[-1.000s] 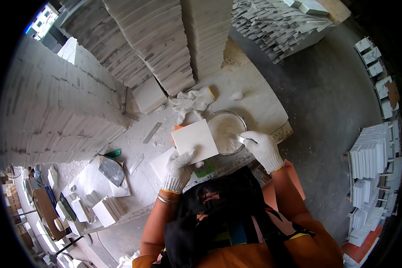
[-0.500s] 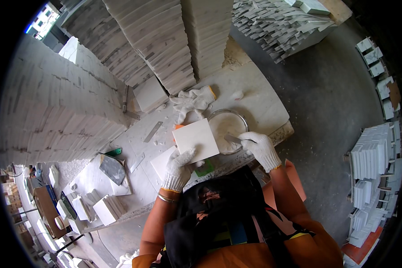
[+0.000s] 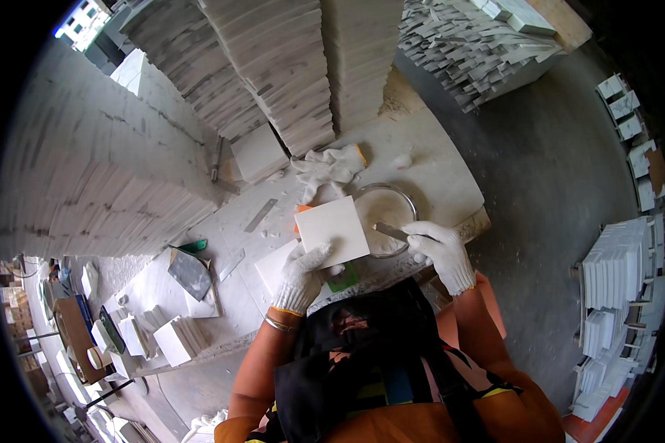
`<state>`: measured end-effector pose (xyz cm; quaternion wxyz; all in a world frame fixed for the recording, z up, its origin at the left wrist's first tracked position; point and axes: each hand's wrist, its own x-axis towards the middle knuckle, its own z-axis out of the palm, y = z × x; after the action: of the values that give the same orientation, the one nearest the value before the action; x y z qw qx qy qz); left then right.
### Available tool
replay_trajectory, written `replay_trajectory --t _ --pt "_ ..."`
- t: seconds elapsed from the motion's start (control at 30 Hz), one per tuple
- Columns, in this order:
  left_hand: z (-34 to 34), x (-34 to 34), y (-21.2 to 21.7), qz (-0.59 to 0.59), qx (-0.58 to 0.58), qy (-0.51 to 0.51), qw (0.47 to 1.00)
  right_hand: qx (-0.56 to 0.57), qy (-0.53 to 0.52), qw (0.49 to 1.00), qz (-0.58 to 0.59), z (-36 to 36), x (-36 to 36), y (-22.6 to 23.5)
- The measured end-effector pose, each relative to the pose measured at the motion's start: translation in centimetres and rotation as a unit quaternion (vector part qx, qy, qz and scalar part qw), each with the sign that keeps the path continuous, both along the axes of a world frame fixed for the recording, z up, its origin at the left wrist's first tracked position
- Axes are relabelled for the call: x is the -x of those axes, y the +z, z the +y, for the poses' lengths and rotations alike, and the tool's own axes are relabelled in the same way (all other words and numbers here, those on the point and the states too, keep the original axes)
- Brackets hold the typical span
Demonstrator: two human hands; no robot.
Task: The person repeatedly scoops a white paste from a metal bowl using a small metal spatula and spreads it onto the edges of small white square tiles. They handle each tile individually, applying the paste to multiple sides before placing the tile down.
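My left hand (image 3: pixel 301 277), in a white knit glove, grips a square white tile (image 3: pixel 334 230) by its near edge, thumb on top. In my gloved right hand (image 3: pixel 445 255) is a narrow, flat grey scraper (image 3: pixel 389 231), pinched between thumb and fingers. Its tip is over the near part of a round bowl (image 3: pixel 414 207) holding white powder or paste; I cannot tell whether it touches the contents. The tile overlaps the bowl's left side in view. Under the tile, a second white tile (image 3: pixel 273 264) and an orange piece (image 3: pixel 300 214) partly show.
A spare white glove (image 3: pixel 331 171) lies beyond the tile on the worktable (image 3: pixel 447 173). A thin metal strip (image 3: pixel 261 215) and a grey stone piece (image 3: pixel 190 275) lie leftward. Tall stacks of stone slabs (image 3: pixel 273 59) stand along the far side. A green piece (image 3: pixel 342 279) sits near my left hand.
My right hand has drawn back slightly toward the right with the scraper, exposing more of the bowl's contents. The left hand still holds the tile. The whole view has shifted slightly.
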<state>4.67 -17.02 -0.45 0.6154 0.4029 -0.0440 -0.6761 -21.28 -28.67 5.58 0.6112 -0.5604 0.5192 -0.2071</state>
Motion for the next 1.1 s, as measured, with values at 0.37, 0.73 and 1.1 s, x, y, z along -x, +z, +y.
replay_trajectory --t 0.37,0.73,1.1 --pt "0.0 0.0 -0.2 0.011 0.008 -0.007 1.000 0.067 0.023 0.997 -0.025 1.4 -0.6 0.7" --pt "0.0 0.0 0.1 0.007 0.015 -0.011 1.000 0.302 0.060 0.951 0.037 1.6 -1.2 0.2" --pt "0.1 -0.2 -0.2 0.018 0.015 -0.024 0.999 0.161 0.019 0.987 -0.017 1.9 -0.9 0.5"
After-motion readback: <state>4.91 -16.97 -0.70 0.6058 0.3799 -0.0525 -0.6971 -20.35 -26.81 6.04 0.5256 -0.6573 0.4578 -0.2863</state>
